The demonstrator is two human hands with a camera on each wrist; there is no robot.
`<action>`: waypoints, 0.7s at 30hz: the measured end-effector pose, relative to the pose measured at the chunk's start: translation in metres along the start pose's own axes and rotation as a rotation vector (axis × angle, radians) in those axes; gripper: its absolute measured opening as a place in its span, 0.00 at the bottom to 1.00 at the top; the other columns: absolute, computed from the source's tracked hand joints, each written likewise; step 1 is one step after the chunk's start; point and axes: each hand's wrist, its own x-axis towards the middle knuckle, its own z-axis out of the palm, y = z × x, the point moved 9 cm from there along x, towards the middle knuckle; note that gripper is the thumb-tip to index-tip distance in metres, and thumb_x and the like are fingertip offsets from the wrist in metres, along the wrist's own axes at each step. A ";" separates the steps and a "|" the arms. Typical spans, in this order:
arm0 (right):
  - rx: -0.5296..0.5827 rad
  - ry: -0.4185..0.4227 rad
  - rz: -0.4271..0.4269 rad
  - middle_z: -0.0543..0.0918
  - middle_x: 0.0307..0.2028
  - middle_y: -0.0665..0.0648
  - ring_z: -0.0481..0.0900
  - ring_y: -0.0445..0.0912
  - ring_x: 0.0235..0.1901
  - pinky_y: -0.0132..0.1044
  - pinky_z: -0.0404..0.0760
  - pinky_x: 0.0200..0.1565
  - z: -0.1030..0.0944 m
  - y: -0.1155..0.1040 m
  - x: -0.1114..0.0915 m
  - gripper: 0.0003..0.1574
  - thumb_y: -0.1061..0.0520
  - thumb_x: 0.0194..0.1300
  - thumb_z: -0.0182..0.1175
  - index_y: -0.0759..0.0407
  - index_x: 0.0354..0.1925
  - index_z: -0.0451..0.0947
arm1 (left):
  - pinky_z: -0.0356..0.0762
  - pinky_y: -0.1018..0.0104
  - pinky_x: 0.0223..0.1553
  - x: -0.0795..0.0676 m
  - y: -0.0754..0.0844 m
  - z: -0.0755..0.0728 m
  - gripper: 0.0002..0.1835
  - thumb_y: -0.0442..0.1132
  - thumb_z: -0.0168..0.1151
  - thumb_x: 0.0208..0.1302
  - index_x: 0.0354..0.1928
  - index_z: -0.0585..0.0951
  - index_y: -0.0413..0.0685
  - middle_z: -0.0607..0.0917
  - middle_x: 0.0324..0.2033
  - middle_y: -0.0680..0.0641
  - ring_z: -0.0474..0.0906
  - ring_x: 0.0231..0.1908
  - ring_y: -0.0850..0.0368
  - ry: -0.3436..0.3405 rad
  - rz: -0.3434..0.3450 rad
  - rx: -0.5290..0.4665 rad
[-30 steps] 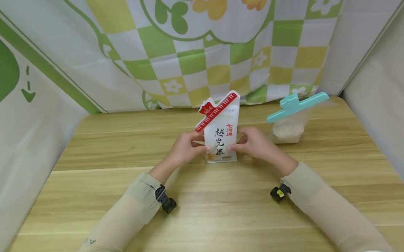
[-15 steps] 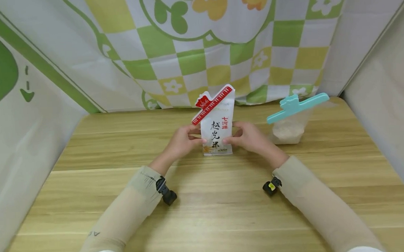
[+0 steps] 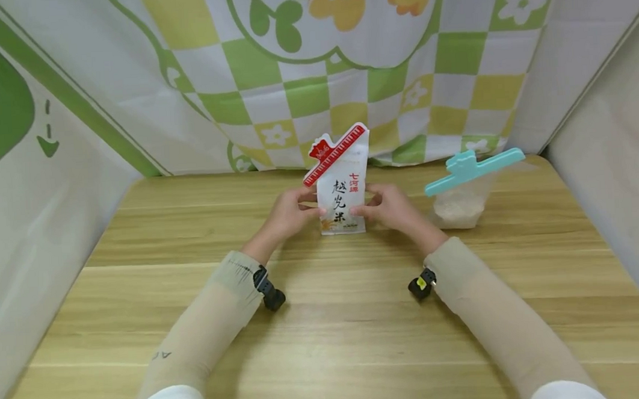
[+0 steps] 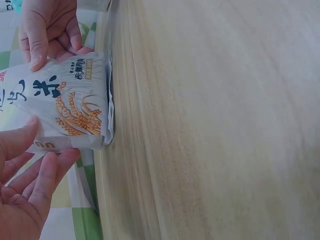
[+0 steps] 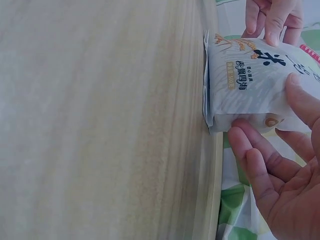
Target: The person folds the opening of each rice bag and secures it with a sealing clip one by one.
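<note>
A small white rice bag (image 3: 341, 201) with black and red characters stands upright near the back of the table. Across its folded top sits a slanted red-and-white clip (image 3: 335, 155). My left hand (image 3: 293, 212) grips the bag's left side, thumb on the front and fingers at the side and behind. From the other side my right hand (image 3: 393, 206) holds it the same way, thumb on the front. Orange grain ears printed low on the bag (image 4: 80, 112) show in the left wrist view. In the right wrist view the bag's bottom seam (image 5: 206, 85) lies close to the tabletop.
To the right stands a clear bag of pale grains (image 3: 458, 207), closed by a turquoise clip (image 3: 472, 170). Behind the wooden table (image 3: 326, 332) hangs a green-and-yellow checked cloth (image 3: 303, 98). White panels flank both sides.
Both hands have moved the rice bag away from me, toward the back edge, and slightly left at first. Their grip looks the same. The clear bag stays where it was.
</note>
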 end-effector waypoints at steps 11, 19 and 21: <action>-0.150 -0.066 -0.108 0.85 0.44 0.67 0.84 0.54 0.39 0.45 0.85 0.42 0.006 -0.006 -0.023 0.43 0.46 0.68 0.64 0.64 0.72 0.62 | 0.78 0.52 0.59 -0.014 -0.008 -0.005 0.28 0.35 0.64 0.67 0.67 0.71 0.35 0.80 0.58 0.32 0.80 0.56 0.38 -0.045 0.039 0.042; -0.361 -0.063 -0.202 0.76 0.64 0.65 0.76 0.61 0.61 0.58 0.73 0.63 -0.017 0.000 -0.110 0.37 0.44 0.73 0.56 0.63 0.71 0.64 | 0.64 0.44 0.70 -0.061 0.004 -0.018 0.34 0.46 0.61 0.70 0.73 0.63 0.41 0.71 0.68 0.37 0.68 0.68 0.38 -0.057 0.072 0.317; -0.402 -0.019 -0.217 0.74 0.66 0.65 0.73 0.61 0.64 0.59 0.71 0.64 -0.030 0.002 -0.128 0.36 0.43 0.74 0.55 0.61 0.71 0.65 | 0.62 0.45 0.71 -0.075 0.019 -0.023 0.36 0.49 0.62 0.69 0.73 0.64 0.42 0.70 0.70 0.39 0.66 0.69 0.40 -0.011 0.139 0.388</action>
